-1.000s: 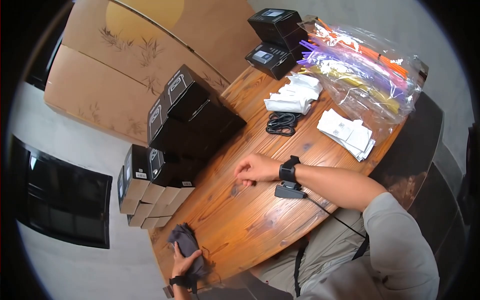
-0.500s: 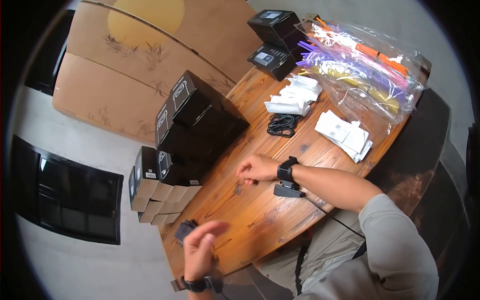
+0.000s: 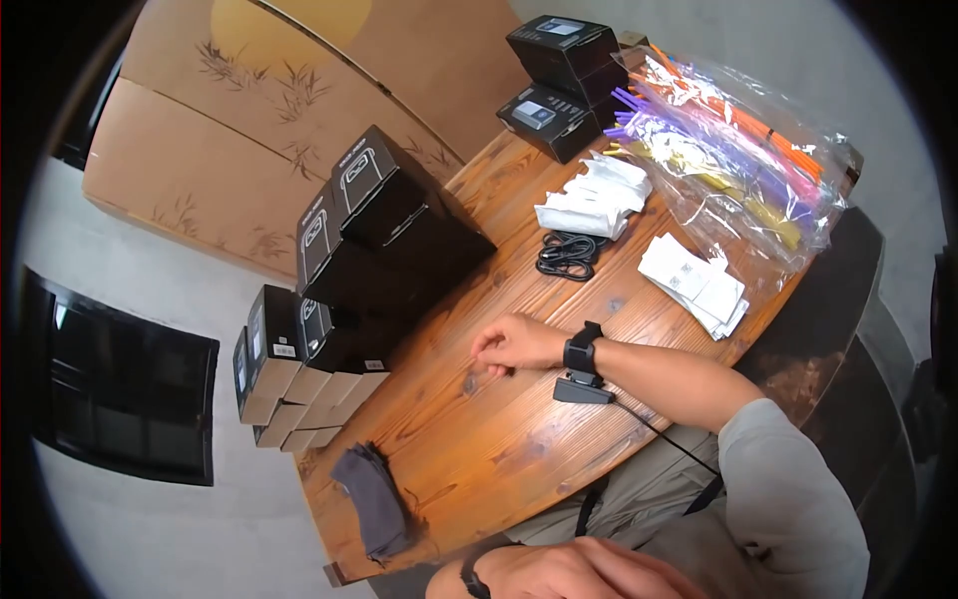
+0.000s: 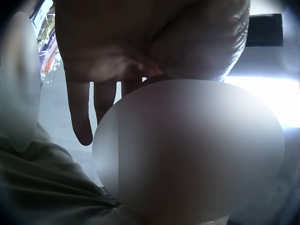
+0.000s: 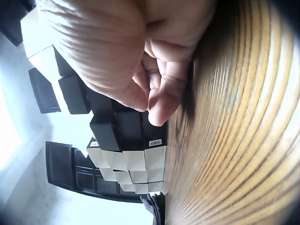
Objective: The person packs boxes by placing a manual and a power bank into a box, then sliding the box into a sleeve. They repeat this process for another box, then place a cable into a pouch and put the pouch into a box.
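My right hand [image 3: 519, 342] rests on the wooden table [image 3: 479, 439] with its fingers loosely curled and nothing in them. In the right wrist view the thumb and fingertips [image 5: 161, 112] come together just over the wood. My left hand [image 3: 589, 571] is raised close to the head camera at the bottom edge, off the table. Its fingers [image 4: 80, 115] extend loosely in the left wrist view and hold nothing; a blurred patch covers part of that view. A dark grey cloth pouch [image 3: 374, 504] lies at the table's left end, away from both hands.
Stacked black boxes [image 3: 399, 225] line the far edge, with two more [image 3: 559, 90] at the back. Toward the right lie white packets [image 3: 596, 195], a coiled black cable [image 3: 569, 257], white cards [image 3: 696, 285] and a clear bag [image 3: 728, 150] of coloured sticks.
My left hand has let go of the grey pouch and moved right and up toward the head camera. The pouch stays on the table. The right hand keeps its place.
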`<state>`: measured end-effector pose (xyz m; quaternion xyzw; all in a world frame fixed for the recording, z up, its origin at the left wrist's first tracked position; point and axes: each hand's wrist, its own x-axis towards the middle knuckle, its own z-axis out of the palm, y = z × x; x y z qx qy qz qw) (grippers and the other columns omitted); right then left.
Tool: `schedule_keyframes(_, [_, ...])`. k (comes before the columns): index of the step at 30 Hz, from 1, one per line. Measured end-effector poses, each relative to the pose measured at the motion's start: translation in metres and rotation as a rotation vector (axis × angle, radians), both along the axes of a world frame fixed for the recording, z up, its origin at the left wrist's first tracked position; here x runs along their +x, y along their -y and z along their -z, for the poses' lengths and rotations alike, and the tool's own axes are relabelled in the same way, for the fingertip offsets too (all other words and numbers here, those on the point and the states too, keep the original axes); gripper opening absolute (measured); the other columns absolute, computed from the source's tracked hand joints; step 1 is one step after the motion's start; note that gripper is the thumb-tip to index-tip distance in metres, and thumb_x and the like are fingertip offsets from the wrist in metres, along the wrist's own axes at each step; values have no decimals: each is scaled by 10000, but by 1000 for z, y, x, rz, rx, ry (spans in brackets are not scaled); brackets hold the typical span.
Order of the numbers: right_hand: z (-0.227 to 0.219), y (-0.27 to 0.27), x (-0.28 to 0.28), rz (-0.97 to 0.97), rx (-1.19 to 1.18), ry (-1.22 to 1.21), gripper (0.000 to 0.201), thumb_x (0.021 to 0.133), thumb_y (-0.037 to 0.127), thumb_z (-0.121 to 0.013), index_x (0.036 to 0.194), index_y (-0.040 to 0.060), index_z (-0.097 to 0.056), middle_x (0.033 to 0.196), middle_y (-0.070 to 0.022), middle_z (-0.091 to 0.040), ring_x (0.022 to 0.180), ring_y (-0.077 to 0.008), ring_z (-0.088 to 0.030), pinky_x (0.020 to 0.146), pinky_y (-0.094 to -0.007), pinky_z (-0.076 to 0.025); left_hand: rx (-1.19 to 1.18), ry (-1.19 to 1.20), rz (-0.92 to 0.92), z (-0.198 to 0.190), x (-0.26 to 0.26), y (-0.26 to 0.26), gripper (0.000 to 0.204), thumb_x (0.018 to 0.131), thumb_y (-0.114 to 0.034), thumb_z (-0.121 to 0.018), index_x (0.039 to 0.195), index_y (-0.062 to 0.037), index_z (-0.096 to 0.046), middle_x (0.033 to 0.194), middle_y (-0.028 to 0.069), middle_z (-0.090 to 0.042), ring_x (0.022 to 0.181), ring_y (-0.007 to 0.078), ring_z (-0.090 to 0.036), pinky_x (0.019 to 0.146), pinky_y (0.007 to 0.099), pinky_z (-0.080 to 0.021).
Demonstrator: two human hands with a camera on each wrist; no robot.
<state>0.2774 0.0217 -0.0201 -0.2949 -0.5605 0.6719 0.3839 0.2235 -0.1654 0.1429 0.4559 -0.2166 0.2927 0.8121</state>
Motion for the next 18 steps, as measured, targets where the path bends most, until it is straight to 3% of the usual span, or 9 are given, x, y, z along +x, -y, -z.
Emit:
schedule_keyframes(3, [-3,0,-1,1,-32,2,233,912,109,-580,1053,-71,-626,817,-110,-689,688,-138,-679,625,-260,-558,119,54,-38,-9,-4,-19,275,973,-135,-549,1036,106,-665,1083,286,-643,1019,433,-620,875,470,-510])
schedule_keyframes(6, [-1,0,-2,-9,-58,-16,237,913,116,-582,1066,-60,-625,806,-98,-682,686,-124,-665,614,-255,-548,118,-233,2,-9,-45,-38,222,952,-64,-502,960,99,-653,992,265,-666,988,461,-626,871,544,-499])
schedule_keyframes(8, [8,-3,-5,1,-49,-49,236,916,117,-583,1076,-51,-625,800,-88,-679,685,-117,-655,609,-252,-542,53,-345,-106,5,-74,-51,196,936,-41,-491,1006,79,-629,1025,249,-663,1022,494,-604,897,579,-484])
schedule_keyframes(9, [8,-2,-5,3,-56,-54,236,917,119,-584,1076,-51,-625,800,-87,-679,685,-117,-655,609,-252,-542,-1,-299,-253,12,-83,-57,220,927,-54,-510,1086,57,-613,1097,233,-655,1065,500,-584,920,568,-475])
schedule_keyframes(11, [7,-3,-4,2,-68,-61,236,919,121,-588,1075,-52,-625,799,-85,-679,685,-117,-655,609,-252,-542,-34,-459,-455,33,-112,-81,341,902,-75,-544,1236,-5,-561,1198,199,-624,1146,455,-560,979,549,-452])
schedule_keyframes(14, [11,-4,-6,-5,-58,-87,239,923,125,-593,1078,-54,-624,803,-86,-679,698,-118,-654,615,-252,-544,-220,-597,-698,65,-141,-114,423,878,-86,-566,1298,-49,-531,1244,155,-610,1191,392,-552,1005,553,-438])
schedule_keyframes(18, [3,-3,-3,-27,-87,-62,237,951,141,-592,1102,-40,-615,827,-71,-668,737,-106,-641,659,-239,-538,-378,-568,-775,102,-169,-141,515,872,-136,-588,1368,-80,-461,1309,108,-573,1241,336,-523,1044,537,-415])
